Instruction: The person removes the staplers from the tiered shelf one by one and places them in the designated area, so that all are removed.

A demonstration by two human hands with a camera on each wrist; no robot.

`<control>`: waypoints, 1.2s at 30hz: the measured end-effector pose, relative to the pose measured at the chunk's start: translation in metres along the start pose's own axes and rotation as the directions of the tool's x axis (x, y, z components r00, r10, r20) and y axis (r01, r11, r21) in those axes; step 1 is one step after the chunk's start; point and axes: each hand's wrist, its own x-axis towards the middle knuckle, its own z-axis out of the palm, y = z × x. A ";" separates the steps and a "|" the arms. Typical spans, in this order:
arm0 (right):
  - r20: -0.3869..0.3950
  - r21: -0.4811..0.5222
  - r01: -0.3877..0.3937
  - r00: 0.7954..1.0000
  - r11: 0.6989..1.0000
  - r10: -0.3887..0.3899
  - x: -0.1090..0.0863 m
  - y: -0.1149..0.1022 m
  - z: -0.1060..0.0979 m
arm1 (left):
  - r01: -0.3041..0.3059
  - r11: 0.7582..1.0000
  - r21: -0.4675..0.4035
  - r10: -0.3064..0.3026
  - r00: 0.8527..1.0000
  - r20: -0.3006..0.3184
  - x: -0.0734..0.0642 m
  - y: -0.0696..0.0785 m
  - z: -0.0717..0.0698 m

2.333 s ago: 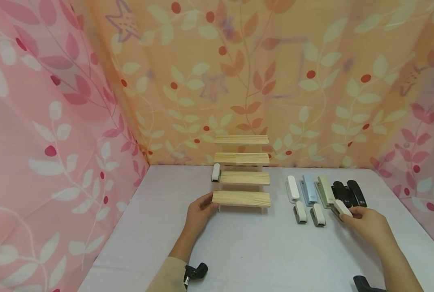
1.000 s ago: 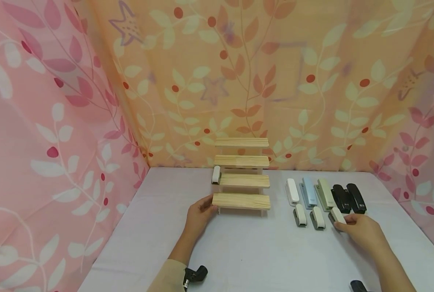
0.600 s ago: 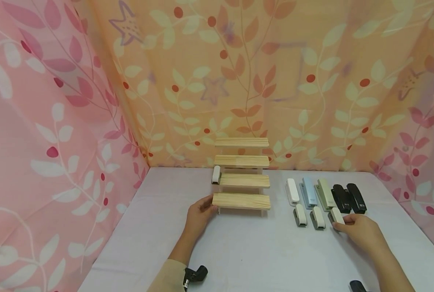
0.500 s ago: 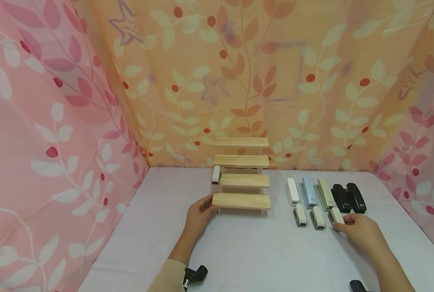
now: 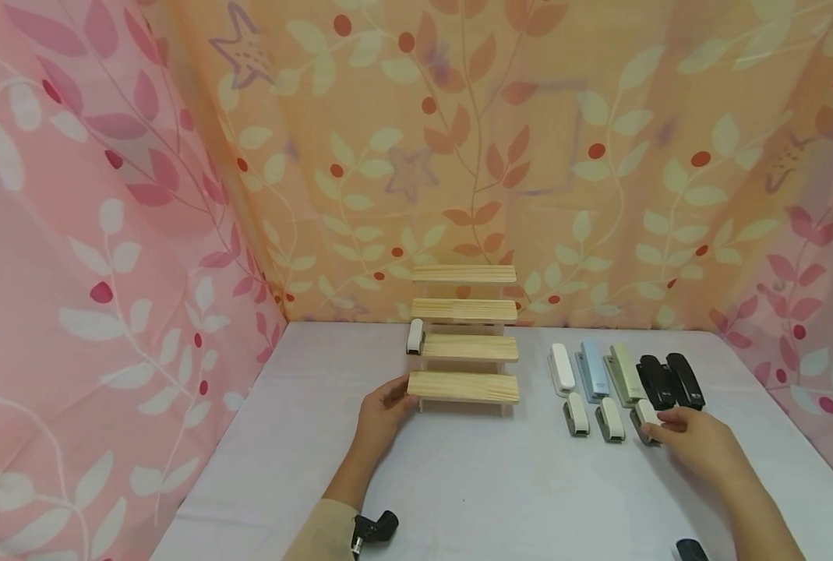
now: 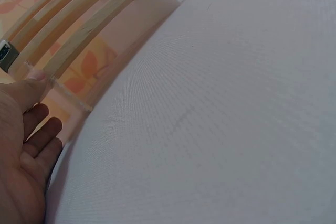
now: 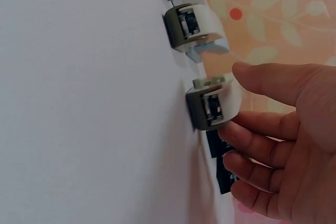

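In the head view, my left hand holds the left end of the lowest board of a four-step wooden display shelf. Its thumb lies on the board's end in the left wrist view; the other fingers curl loosely beneath. A small white stapler stands at the left end of the second step up. On the right, my right hand is loosely spread around another small white stapler, which sits on the table. In the right wrist view the thumb is apart from this stapler, with fingertips close to its lower side.
Two more small staplers stand left of it in the front row. Behind are a longer white stapler, a blue one, a green one and two black ones. Patterned curtains border the white table.
My right hand has brought the small white stapler down to the front row, straightened it and loosened its fingers from it. The left hand keeps its place at the shelf.
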 end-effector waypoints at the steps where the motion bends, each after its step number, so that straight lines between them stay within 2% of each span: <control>1: -0.007 0.007 0.003 1.000 1.000 -0.003 -0.001 -0.002 -0.002 | -0.002 1.000 0.002 0.002 1.000 0.004 0.000 0.000 0.000; 7: -0.022 0.037 0.022 1.000 0.999 -0.021 -0.006 -0.021 -0.011 | -0.007 1.000 0.003 0.007 1.000 0.008 0.001 0.002 0.000; 14: -0.085 0.032 0.113 0.990 0.993 -0.110 -0.008 -0.047 -0.012 | -0.002 1.000 -0.008 0.002 1.000 -0.004 -0.001 0.002 0.000; 21: -0.101 0.046 0.173 0.981 0.984 -0.168 -0.003 -0.083 -0.011 | -0.001 1.000 0.010 0.001 1.000 -0.008 -0.001 0.000 -0.002; 29: -0.087 0.051 0.214 0.974 0.975 -0.209 0.002 -0.126 -0.004 | 0.002 1.000 -0.006 -0.002 1.000 -0.005 -0.002 0.000 -0.001; 36: -0.077 0.120 0.246 0.968 0.962 -0.238 0.008 -0.158 0.009 | -0.004 1.000 -0.006 0.004 1.000 0.001 -0.001 -0.002 -0.001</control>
